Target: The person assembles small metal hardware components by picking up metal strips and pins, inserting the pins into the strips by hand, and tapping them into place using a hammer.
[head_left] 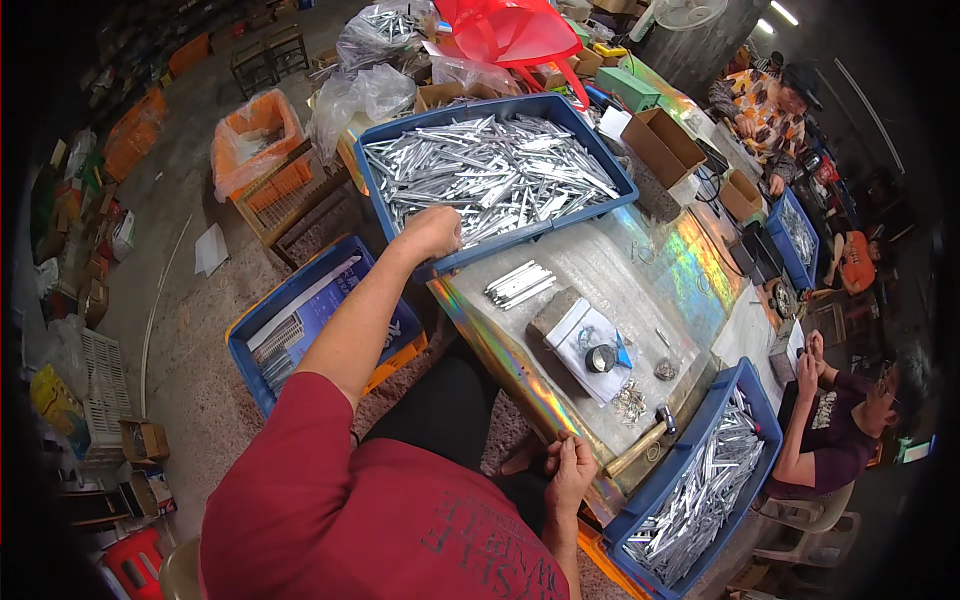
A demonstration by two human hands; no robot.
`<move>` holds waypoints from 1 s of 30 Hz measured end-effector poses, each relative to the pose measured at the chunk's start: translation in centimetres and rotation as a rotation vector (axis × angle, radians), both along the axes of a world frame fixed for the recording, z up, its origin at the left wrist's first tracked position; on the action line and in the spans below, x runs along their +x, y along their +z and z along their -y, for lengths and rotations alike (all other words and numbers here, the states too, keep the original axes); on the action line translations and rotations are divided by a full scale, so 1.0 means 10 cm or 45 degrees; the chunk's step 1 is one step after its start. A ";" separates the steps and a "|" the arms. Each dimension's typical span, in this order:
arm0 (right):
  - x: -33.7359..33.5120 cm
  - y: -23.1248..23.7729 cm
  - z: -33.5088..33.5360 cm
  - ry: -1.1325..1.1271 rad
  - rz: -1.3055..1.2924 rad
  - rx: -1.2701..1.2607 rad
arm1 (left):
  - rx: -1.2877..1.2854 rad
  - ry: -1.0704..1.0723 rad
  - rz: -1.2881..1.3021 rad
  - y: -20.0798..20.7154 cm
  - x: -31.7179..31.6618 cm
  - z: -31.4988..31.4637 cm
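Observation:
My left arm stretches forward to a large blue tray [607,207] heaped with thin silver metal strips [490,165]. Over its near left corner, my left hand [433,232] is closed, the fingertips tucked out of sight by the strips; what they hold is hidden. My right hand [570,470] is at the near table edge, thumb and fingers pinched together; anything between them is too small to make out. Beside it, a hammer [640,450] with a wooden handle lies on the table. A small row of strips [520,285] lies in front of the big tray.
A block with white paper bears a small round black container [600,358]. Small metal parts [630,402] lie beside it. Another blue tray [770,425] of strips stands right; a blue crate [240,350] sits low left. Two people [835,420] [765,115] work across the table.

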State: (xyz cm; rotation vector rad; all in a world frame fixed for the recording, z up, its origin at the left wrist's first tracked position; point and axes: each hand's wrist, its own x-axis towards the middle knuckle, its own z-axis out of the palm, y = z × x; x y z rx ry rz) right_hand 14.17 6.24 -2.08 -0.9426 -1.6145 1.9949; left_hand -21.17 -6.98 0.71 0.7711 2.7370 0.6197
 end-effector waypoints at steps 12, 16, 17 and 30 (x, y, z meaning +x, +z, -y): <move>0.07 -0.04 0.00 -0.006 0.014 0.004 | 0.830 0.123 -0.313 0.30 0.20 0.11; 0.03 0.01 0.03 -0.003 -0.012 -0.017 | 1.442 0.039 -0.003 0.48 0.41 0.05; 0.04 0.01 0.02 -0.035 -0.009 -0.022 | 1.554 0.064 0.241 0.56 0.54 -0.01; -0.13 0.12 0.07 0.139 -0.066 -0.096 | 1.563 -0.041 1.548 0.06 1.78 -0.57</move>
